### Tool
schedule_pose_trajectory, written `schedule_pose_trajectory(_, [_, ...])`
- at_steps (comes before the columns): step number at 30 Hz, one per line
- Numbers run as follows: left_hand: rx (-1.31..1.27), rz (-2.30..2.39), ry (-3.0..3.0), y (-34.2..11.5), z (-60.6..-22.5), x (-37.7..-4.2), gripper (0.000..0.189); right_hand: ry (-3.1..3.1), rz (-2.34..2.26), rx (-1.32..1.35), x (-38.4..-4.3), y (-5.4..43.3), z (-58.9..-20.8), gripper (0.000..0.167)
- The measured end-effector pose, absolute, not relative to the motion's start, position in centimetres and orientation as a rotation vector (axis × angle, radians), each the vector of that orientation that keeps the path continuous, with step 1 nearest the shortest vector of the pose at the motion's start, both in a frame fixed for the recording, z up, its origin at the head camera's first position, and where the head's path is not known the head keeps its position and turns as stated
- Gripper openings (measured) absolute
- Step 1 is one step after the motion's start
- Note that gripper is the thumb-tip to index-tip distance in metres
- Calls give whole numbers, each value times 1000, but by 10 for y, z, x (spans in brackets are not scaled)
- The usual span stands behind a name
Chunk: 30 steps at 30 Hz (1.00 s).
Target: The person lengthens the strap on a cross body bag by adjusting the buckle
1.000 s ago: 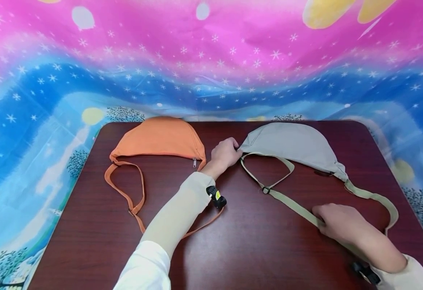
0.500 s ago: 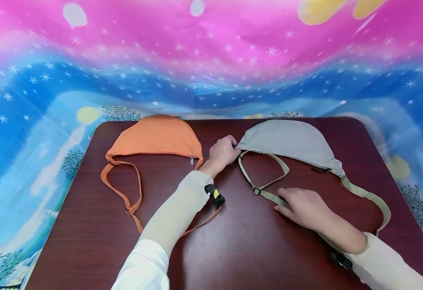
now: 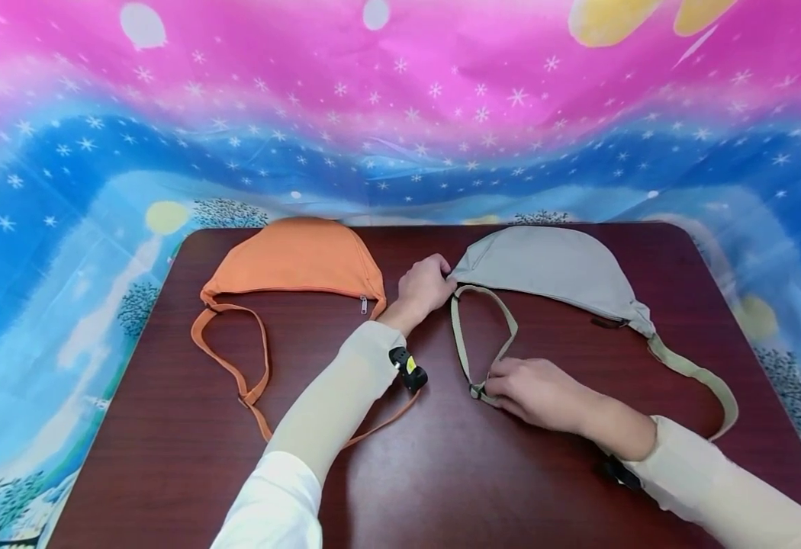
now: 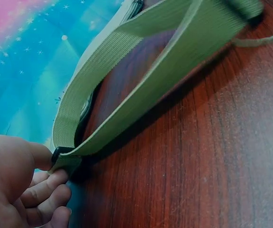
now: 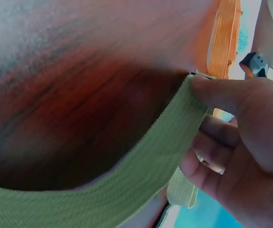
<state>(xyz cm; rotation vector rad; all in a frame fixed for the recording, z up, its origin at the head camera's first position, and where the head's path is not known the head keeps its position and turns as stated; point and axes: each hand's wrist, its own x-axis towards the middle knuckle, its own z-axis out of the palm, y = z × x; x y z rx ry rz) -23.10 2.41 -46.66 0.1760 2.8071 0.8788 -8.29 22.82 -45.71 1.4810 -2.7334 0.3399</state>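
Observation:
A grey waist bag (image 3: 545, 263) lies at the back right of the table, its green webbing strap (image 5: 141, 164) looped toward the front. My left hand (image 3: 426, 287) pinches the bag's left corner; the left wrist view has thumb and fingertips on the tab beside a dark ring (image 4: 63, 153). Lower down, my right hand (image 3: 538, 393) pinches the strap close to its black slider (image 3: 476, 391). From the right wrist view, the thumb presses on the webbing with the fingers behind it. Between the two hands the strap forms a narrow upright loop.
An orange waist bag (image 3: 297, 259) lies at the back left, its thin strap (image 3: 256, 400) trailing forward under the left forearm. Both rest on a dark red wooden table (image 3: 146, 427). A patterned cloth (image 3: 400, 114) hangs behind and around it.
My right hand has slid left along the strap from the lower right to the slider, drawing the loop narrower and the slider down and left. My left hand stays at the bag's corner.

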Motion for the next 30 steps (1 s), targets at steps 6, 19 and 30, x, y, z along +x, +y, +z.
schedule_pose_trajectory(6, [182,869,2808,25,-467,-233,21,-2662,333,1702,-76,234,-452,26])
schedule_pose_trajectory(19, [174,858,2819,25,-467,-234,19,-2697,285,1612,-75,245,-451,20])
schedule_pose_trajectory(30, [194,849,2816,21,-467,-233,20,-2693,203,1456,-86,229,-455,20])
